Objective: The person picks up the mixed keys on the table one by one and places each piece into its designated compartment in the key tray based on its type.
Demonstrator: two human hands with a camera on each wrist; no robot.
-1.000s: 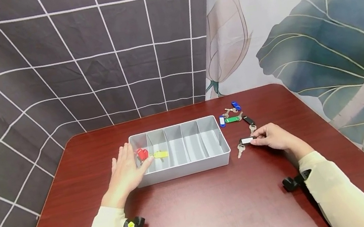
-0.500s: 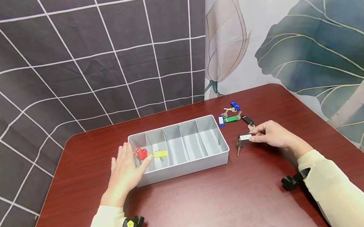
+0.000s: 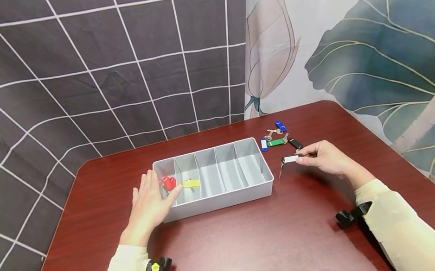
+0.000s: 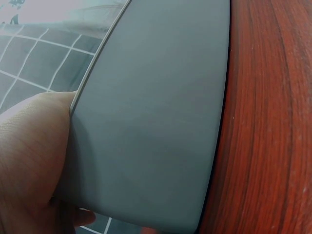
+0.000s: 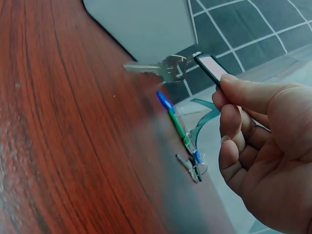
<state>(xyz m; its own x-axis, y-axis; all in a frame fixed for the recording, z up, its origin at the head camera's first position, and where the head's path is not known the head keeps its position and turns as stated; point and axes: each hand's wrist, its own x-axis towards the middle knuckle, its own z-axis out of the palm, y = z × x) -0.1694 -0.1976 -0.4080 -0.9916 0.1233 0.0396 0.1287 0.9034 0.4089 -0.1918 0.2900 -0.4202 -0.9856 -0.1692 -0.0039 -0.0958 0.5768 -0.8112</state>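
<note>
In the head view my right hand [image 3: 326, 156] pinches a black key tag [image 3: 291, 159] with a white label between thumb and forefinger. A silver key [image 5: 170, 69] dangles from the tag, above the table in the right wrist view. My left hand [image 3: 147, 207] lies at the left end of a grey box [image 3: 219, 200], its fingers fairly straight along the outside and its thumb over the front rim. Five-slotted in a row, this box has red key tags [image 3: 169, 183] in the leftmost compartment and a yellow key tag [image 3: 191, 183] in the one beside it.
Right of the box lie a green key tag [image 3: 276, 142], a blue key tag [image 3: 264, 144], another blue key tag [image 3: 281, 126] farther back, and a second black key tag [image 3: 295, 143], with loose keys among them. A dark checked curtain [image 3: 158, 78] hangs behind the brown table [image 3: 234, 245].
My right hand has lifted the black key tag slightly up and away from the table, and its key now hangs down. The left hand has stayed at the box.
</note>
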